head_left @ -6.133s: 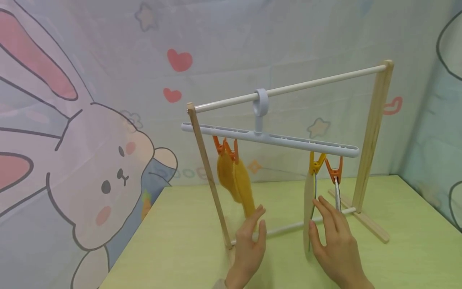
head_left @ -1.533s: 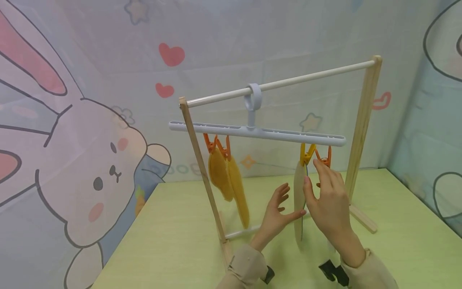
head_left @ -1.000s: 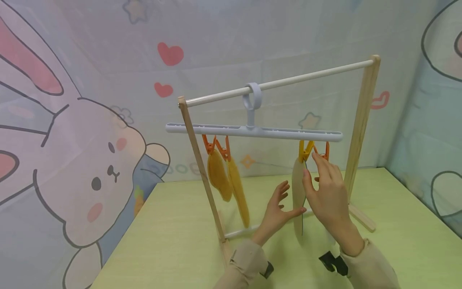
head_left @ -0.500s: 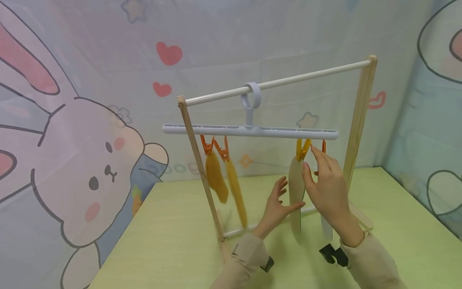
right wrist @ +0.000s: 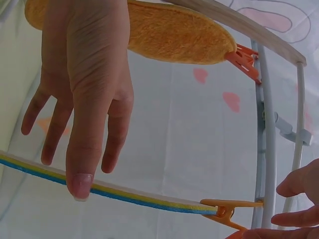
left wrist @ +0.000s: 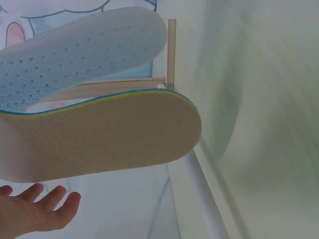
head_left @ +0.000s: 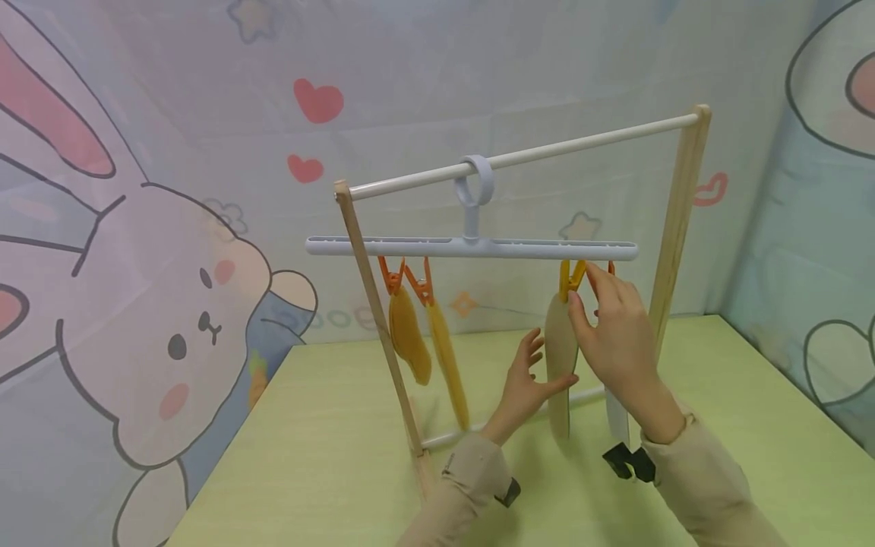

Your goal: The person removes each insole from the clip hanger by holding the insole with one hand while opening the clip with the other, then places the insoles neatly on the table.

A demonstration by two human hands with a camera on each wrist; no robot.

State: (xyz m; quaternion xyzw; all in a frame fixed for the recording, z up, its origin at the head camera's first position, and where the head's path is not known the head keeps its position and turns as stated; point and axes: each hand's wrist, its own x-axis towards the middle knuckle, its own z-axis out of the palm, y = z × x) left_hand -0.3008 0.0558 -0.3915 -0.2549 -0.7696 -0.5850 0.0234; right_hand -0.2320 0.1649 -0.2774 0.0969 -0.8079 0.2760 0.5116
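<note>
A beige insole [head_left: 560,357] with a blue and yellow edge hangs from a yellow clip [head_left: 571,279] under the white hanger [head_left: 472,247]. My left hand [head_left: 522,387] is beside its lower half, fingers spread, and the thumb appears to touch the insole's near edge. My right hand [head_left: 618,334] is at the top, with index finger and thumb close beside the clip; no firm pinch shows. Behind it, partly hidden, hangs a white dotted insole [left wrist: 89,55]. To the left, two orange fuzzy insoles [head_left: 447,365] hang from orange clips [head_left: 420,285].
The hanger's ring [head_left: 476,181] loops over the white top rod of a wooden rack [head_left: 677,228] standing on a pale green table [head_left: 328,441]. A low white rod [head_left: 444,439] crosses between the posts. A cartoon-printed curtain [head_left: 410,91] lies behind.
Over the last second my right hand has risen slightly along the beige insole to the yellow clip. The hanger has turned a little. Earlier, my left hand was by the orange insoles.
</note>
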